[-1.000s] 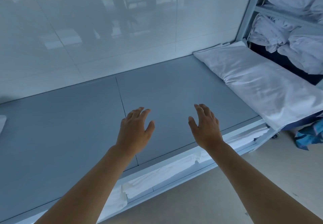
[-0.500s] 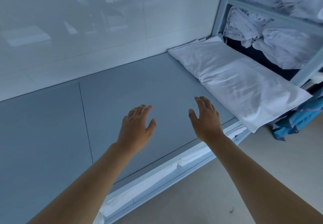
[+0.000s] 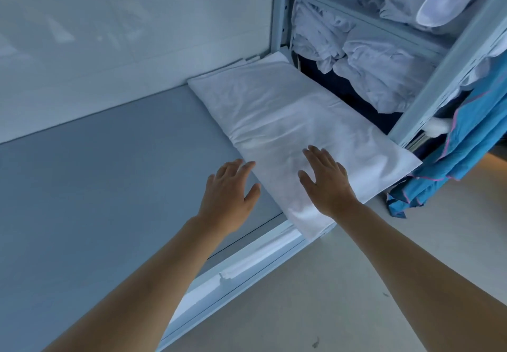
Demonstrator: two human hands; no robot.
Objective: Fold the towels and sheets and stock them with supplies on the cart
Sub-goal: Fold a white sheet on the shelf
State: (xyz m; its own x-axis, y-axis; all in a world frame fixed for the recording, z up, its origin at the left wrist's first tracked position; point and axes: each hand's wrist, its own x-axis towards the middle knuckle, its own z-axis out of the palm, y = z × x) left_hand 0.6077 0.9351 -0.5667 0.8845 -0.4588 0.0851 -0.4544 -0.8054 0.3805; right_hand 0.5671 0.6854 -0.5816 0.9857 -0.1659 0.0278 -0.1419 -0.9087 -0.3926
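Head view: smooth grey worktop (image 3: 96, 187) against a glossy white wall. A folded white sheet (image 3: 288, 121), flat, rectangular and lightly creased, lies at the worktop's right end, its corner overhanging the edge. Right hand (image 3: 326, 181) over the sheet, fingers spread, contact unclear. Left hand (image 3: 227, 192) over bare worktop beside the sheet, fingers spread, holding nothing. A metal rack (image 3: 365, 19) behind holds crumpled white linen; blue cloth (image 3: 466, 154) hangs at right.

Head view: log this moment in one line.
left hand open, by folded white sheet | right hand open over it
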